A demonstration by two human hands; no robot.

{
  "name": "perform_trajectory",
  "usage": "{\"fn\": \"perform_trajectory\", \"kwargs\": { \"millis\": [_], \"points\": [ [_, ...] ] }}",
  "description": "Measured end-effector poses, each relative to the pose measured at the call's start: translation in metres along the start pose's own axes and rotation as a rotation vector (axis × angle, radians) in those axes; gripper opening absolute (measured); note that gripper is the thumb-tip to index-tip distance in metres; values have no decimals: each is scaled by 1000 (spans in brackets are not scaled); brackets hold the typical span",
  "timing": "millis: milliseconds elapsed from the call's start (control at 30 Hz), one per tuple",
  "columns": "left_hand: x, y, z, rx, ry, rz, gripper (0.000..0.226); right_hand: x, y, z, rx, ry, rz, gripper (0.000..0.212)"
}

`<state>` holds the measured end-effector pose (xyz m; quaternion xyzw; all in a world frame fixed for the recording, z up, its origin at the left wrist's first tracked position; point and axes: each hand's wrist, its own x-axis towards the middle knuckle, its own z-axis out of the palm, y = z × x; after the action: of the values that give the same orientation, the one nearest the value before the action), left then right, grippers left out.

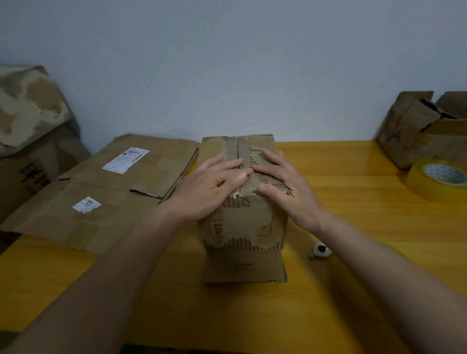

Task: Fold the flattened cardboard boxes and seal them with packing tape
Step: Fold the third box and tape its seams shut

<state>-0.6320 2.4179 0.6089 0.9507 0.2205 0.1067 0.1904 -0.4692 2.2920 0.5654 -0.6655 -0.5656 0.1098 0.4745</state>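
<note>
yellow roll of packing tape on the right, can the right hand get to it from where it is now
Probably yes. The yellow roll of packing tape lies flat on the yellow wooden table, with bare tabletop between it and the right hand, which presses flat on the brown cardboard box and holds nothing.

In front of you, at the middle of the bench, the folded brown box [241, 203] stands upright, its top flaps closed and meeting along a centre seam, its surface torn and worn. One bottom flap sticks out toward 6 o'clock. At 10 o'clock the flattened boxes [99, 193] lie in a flat pile with white labels. At 3 o'clock lies the yellow tape roll [438, 180].
</note>
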Motion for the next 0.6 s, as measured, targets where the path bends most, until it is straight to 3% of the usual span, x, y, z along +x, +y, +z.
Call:
{"fn": "perform_trajectory", "kwargs": {
  "millis": [100, 200, 333, 433, 500, 600],
  "points": [
    [0, -3, 0, 27, -12, 17, 74, 0, 5, -8, -76, -47, -54, 61],
    [-1, -7, 2, 20, 33, 40, 77, 0, 5, -12, -122, -86, -71, 68],
    [-13, -13, 22, -137, 325, -24, 73, 0, 1, -26, -229, -204, -10, 81],
    [-20, -7, 39, -254, 542, -39, 67, 9, -19, -31, -501, -227, -26, 100],
    [-21, -1, 45, -274, 544, -4, 67, 16, -36, -19, -663, -214, -114, 107],
    [-27, -5, 43, -273, 423, 68, 77, 19, -44, -2, -826, -263, -175, 98]
  ]
}}
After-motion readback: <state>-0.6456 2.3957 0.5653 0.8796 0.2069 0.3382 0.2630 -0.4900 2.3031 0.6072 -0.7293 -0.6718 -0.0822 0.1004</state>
